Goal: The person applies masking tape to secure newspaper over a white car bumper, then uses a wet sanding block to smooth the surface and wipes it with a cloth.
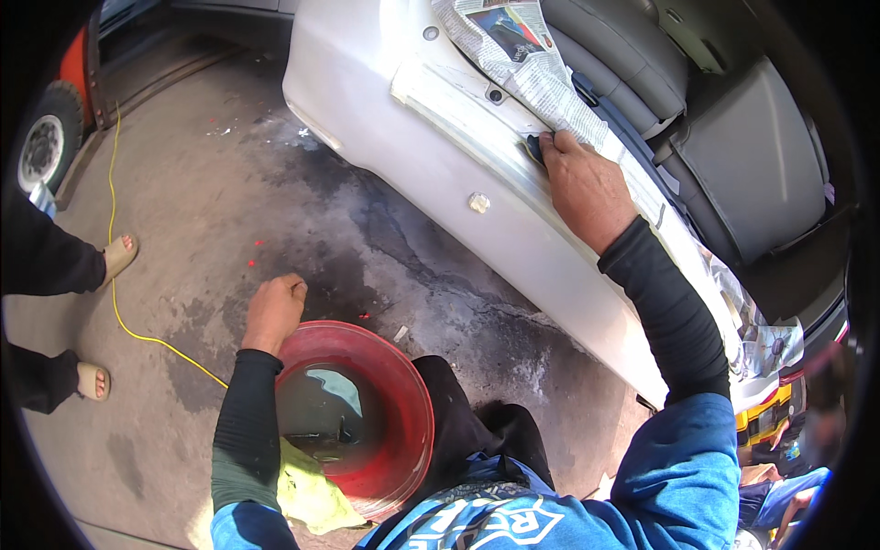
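- Head view: the right hand (582,183) is pressing a small dark sanding pad (534,147) flat against the upper ledge of the white car body panel (440,156), fingers closed over it, just beside the newspaper masking (541,69).
- The left hand (273,310) is resting as a loose fist, holding nothing, at the far rim of the red water basin (408,385) on the concrete floor (229,202).
- A yellow cloth (307,490) is lying under the basin's near edge.
- Judging by the grip, keeping the pad flat and wet, with even strokes clear of the paper, would be serving best.
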Available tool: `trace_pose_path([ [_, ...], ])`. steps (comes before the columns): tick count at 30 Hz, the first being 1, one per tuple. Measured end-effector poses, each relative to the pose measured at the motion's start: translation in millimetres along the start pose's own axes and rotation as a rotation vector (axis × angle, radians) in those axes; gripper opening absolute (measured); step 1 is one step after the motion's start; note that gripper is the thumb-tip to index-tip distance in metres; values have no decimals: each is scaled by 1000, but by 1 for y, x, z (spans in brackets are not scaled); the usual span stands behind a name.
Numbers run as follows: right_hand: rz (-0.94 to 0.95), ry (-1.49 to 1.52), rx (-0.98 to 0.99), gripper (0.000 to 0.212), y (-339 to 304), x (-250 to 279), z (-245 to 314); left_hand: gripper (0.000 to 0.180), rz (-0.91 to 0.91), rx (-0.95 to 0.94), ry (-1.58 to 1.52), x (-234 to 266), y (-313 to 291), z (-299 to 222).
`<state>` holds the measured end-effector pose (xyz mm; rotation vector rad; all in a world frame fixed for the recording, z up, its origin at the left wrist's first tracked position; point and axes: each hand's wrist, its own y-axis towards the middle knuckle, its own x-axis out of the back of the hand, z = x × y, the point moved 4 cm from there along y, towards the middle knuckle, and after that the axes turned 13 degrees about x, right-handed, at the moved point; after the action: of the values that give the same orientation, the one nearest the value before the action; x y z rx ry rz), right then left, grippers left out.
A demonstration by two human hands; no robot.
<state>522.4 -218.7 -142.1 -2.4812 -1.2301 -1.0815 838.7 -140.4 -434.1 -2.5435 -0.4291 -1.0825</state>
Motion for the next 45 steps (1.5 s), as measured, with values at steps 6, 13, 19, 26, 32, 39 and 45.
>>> trace_pose_path([
  [6, -82, -53, 65, 19, 20, 12, 11, 28, 18, 24, -48, 1, 1, 5],
  [13, -174, -103, 107, 16, 29, 13, 15, 29, 33, 12, -19, 1, 1, 1],
  [19, -2, -129, -16, 14, 21, 7, 10, 29, 44, 44, -52, 1, 0, 6],
  [26, -191, -182, 95, 14, 28, 15, 16, 30, 57, 30, -75, 0, 2, 7],
  [32, -85, -181, 61, 15, 11, 14, 10, 30, 41, 14, -46, 2, -2, 7],
  [39, -76, -194, 69, 18, 20, 20, 14, 31, 49, 58, -75, 3, -2, 9],
  [45, 31, -200, 91, 25, -42, -1, -13, 32, 37, -5, -50, 4, -1, 4],
])
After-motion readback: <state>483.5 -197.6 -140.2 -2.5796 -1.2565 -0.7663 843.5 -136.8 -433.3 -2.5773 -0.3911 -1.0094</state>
